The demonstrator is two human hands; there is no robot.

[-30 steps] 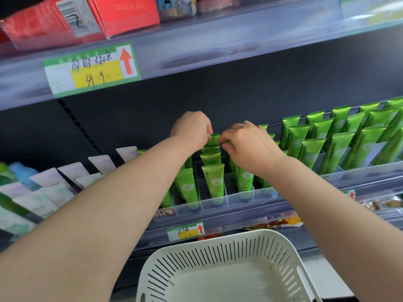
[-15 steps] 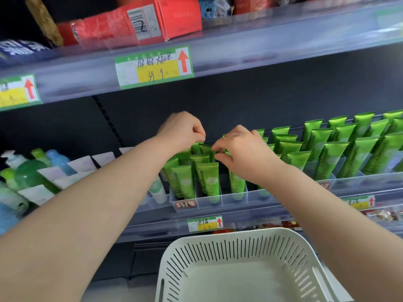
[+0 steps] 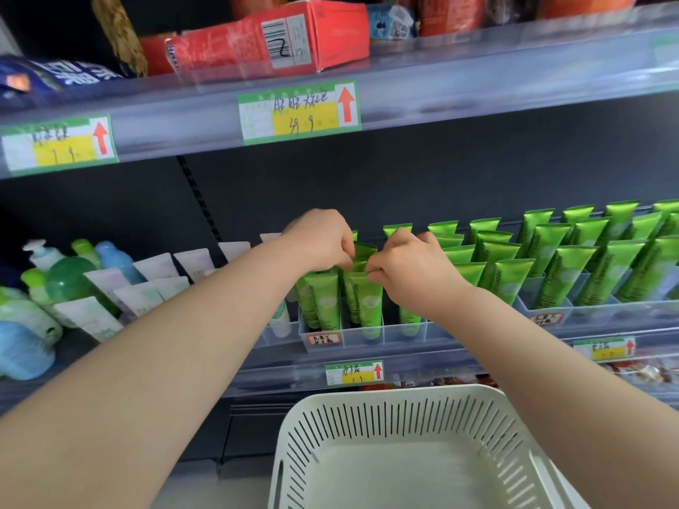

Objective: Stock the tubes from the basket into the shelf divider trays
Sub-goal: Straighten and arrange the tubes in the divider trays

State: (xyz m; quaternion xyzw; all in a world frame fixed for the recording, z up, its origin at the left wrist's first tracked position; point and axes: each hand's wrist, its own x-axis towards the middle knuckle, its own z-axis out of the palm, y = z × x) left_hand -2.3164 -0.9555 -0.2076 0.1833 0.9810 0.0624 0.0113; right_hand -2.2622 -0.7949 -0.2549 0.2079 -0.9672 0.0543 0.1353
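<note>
**Both hands at the green tubes in the divider tray**

The left hand [image 3: 319,239] and right hand [image 3: 412,267] meet over one lane of the clear divider tray [image 3: 394,335] on the middle shelf [image 3: 433,356]. The right hand's fingers are curled, pinching the crimped top of the front green tube [image 3: 368,303], which stands upright in the tray's front compartment. The left hand's fingers are curled too and appear to pinch the top of the second green tube [image 3: 364,250] just behind it; the exact grip is partly hidden. More green tubes [image 3: 562,273] stand in rows in the trays to the right. White tubes [image 3: 154,267] and bottles [image 3: 68,279] stand to the left. The white slotted basket [image 3: 382,393] sits below the arms, in front of the shelf. A red box [image 3: 257,42] lies on the upper shelf above a price tag [image 3: 299,112].
</note>
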